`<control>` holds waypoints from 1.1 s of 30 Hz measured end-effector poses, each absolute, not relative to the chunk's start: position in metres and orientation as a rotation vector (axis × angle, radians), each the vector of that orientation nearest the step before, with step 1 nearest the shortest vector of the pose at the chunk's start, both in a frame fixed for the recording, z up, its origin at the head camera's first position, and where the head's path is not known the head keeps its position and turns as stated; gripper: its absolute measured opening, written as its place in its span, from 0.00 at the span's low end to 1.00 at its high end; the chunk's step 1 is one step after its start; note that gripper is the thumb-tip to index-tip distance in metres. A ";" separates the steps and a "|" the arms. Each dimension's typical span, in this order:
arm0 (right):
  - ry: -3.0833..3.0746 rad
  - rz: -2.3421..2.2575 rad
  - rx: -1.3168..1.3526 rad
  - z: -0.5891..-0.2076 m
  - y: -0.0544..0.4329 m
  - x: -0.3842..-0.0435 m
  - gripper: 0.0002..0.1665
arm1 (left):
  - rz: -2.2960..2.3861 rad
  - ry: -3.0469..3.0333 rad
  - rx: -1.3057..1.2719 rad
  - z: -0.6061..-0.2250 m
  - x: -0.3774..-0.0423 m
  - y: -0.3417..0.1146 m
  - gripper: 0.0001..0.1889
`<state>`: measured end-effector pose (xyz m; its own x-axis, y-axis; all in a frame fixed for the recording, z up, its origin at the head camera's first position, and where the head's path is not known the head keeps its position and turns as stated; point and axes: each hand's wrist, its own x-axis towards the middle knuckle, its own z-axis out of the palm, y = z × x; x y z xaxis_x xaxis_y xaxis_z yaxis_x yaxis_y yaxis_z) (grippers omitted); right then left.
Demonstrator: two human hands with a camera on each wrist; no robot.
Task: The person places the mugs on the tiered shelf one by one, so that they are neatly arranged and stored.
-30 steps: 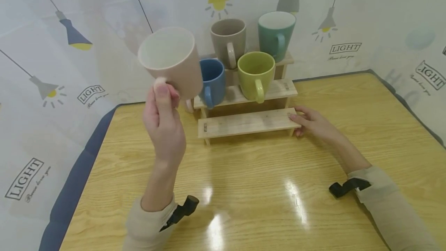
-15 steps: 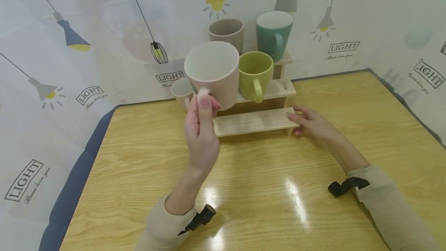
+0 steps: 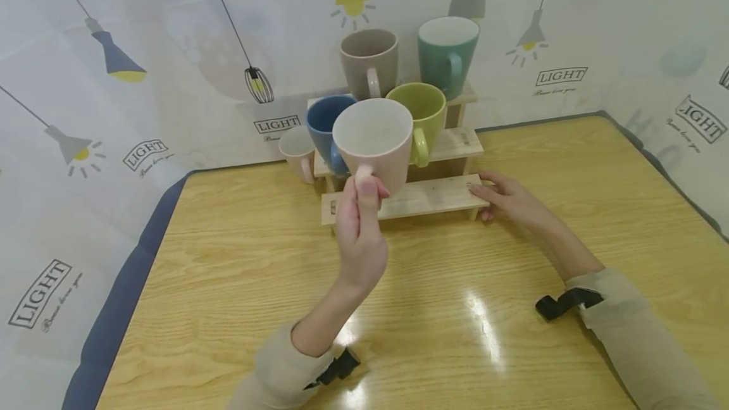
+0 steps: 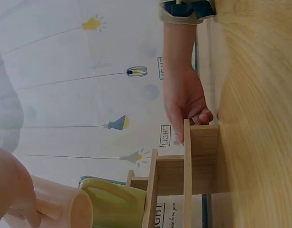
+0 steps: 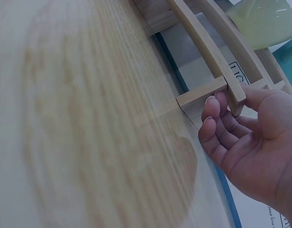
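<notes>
My left hand (image 3: 362, 245) pinches the handle of a pale pink mug (image 3: 390, 166) with a white inside. The mug is upright, raised in front of a three-step wooden shelf rack (image 3: 433, 196), and overlaps its bottom step in the head view. In the left wrist view, the mug's base (image 4: 81, 209) hangs above the level of that step. At the bottom step's right end, my right hand (image 3: 512, 200) grips the board, thumb on top and fingers curled underneath. A blue mug (image 3: 320, 128) and a yellow-green mug (image 3: 431, 116) stand on the middle step.
On the top step are a grey-brown mug (image 3: 364, 73) and a teal mug (image 3: 444, 59). Another pink mug (image 3: 296, 152) stands left of the rack, near the back edge of the wooden table (image 3: 228, 239). A lamp-print cloth (image 3: 199, 100) hangs behind.
My left hand has carried the pink mug to the right and lower, from beside the rack to in front of it. My right hand has stayed on the bottom step's end.
</notes>
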<state>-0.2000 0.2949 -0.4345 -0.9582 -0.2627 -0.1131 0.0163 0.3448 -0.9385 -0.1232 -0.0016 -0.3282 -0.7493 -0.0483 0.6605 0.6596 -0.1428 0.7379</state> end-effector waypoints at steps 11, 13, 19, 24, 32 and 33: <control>2.303 -1.703 -0.215 -0.433 0.295 -0.200 0.44 | -1.972 -1.761 -0.602 -0.356 -0.120 0.008 0.18; 2.312 -1.692 -0.221 -0.433 0.295 -0.200 0.44 | -1.974 -1.776 -0.589 -0.362 -0.120 0.010 0.17; 2.329 -1.687 -0.215 -0.434 0.295 -0.200 0.44 | -1.985 -1.778 -0.548 -0.375 -0.119 0.016 0.16; 2.323 -1.690 -0.199 -0.435 0.296 -0.201 0.45 | -2.006 -1.794 -0.519 -0.383 -0.120 0.018 0.15; 2.307 -1.701 -0.191 -0.437 0.297 -0.202 0.46 | -2.034 -1.785 -0.489 -0.394 -0.126 0.019 0.16; 2.304 -1.703 -0.190 -0.437 0.297 -0.202 0.46 | -2.033 -1.785 -0.485 -0.394 -0.127 0.019 0.16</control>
<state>-0.2016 0.2965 -0.4365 -0.9553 -0.2622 -0.1369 0.0540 0.3005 -0.9523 -0.1269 0.0185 -0.3943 -0.8638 -0.0631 0.4998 0.5038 -0.1123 0.8565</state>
